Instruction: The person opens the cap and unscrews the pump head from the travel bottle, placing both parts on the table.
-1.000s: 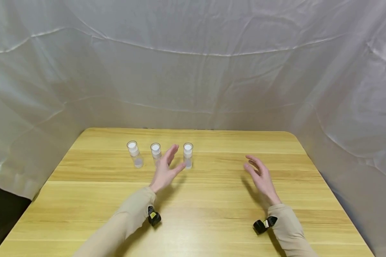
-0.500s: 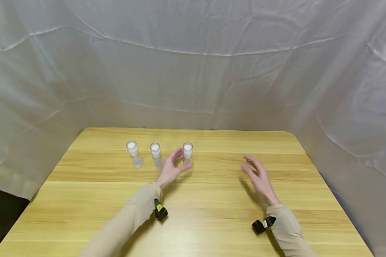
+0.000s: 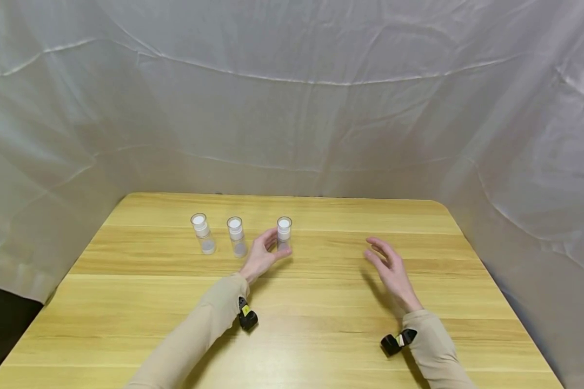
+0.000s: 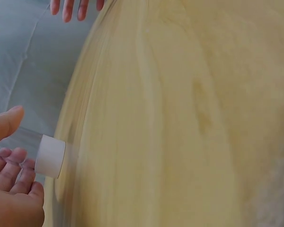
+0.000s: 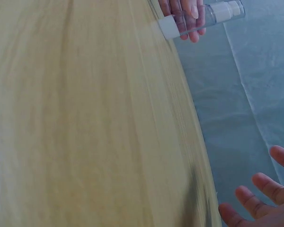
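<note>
Three small clear pump bottles with white bases, white tops and clear caps stand on the table: a left one, a middle one and a right one. My left hand is around the right bottle's lower body, thumb in front and fingers behind. In the left wrist view its white base shows beside the curled fingers; in the right wrist view the clear body lies between thumb and fingers. My right hand hovers above the table at right, holding nothing, its fingers loosely bent.
The wooden table has rounded far corners. Pale grey cloth hangs behind it and along both sides. Black wrist cameras sit on the left wrist and right wrist.
My left hand has moved right, away from the middle bottle, and come around the right bottle. My right hand has drifted very slightly left. The bottles have stayed in place.
</note>
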{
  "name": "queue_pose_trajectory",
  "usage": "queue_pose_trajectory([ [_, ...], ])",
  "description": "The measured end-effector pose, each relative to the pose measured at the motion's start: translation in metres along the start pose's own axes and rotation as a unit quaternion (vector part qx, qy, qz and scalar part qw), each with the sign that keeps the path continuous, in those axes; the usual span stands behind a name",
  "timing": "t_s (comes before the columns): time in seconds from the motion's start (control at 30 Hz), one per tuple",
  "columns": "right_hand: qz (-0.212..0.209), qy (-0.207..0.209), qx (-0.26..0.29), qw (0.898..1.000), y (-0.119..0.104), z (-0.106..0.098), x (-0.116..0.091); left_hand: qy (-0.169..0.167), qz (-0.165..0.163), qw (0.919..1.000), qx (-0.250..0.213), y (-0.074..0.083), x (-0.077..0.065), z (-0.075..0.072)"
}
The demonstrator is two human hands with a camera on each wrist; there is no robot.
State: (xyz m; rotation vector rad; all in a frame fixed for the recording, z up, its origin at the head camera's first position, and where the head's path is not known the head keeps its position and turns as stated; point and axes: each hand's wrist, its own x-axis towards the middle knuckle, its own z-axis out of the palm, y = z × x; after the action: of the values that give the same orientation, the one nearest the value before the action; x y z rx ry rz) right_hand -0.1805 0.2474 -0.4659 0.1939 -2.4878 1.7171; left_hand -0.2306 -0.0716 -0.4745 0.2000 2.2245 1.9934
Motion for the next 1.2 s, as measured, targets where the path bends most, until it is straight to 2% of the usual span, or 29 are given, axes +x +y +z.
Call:
queue_pose_trajectory([
  [0.2,-0.001,-0.003,-0.001,1.000,0.001,0.001,-0.001,0.003,0.011,0.9998,0.019,-0.003,0.005,0.004],
  [0.47,-0.003,-0.006,0.002,1.000,0.001,0.002,-0.001,0.009,0.009,0.9999,0.011,-0.005,0.009,0.005],
  [0.7,-0.009,-0.010,0.002,1.000,0.000,0.003,-0.001,0.003,0.007,1.0000,0.002,-0.002,0.007,0.004],
  [0.87,-0.007,-0.006,-0.006,1.000,-0.001,0.004,-0.001,-0.001,0.009,0.9998,0.019,0.000,-0.001,0.004],
  [1.0,-0.011,-0.004,-0.009,1.000,-0.003,0.005,-0.001,-0.022,0.017,0.9988,0.040,0.003,-0.010,0.005],
  [1.2,-0.023,-0.002,-0.009,1.000,-0.005,0.008,-0.001,-0.080,0.033,0.9941,0.066,0.008,-0.025,0.007],
])
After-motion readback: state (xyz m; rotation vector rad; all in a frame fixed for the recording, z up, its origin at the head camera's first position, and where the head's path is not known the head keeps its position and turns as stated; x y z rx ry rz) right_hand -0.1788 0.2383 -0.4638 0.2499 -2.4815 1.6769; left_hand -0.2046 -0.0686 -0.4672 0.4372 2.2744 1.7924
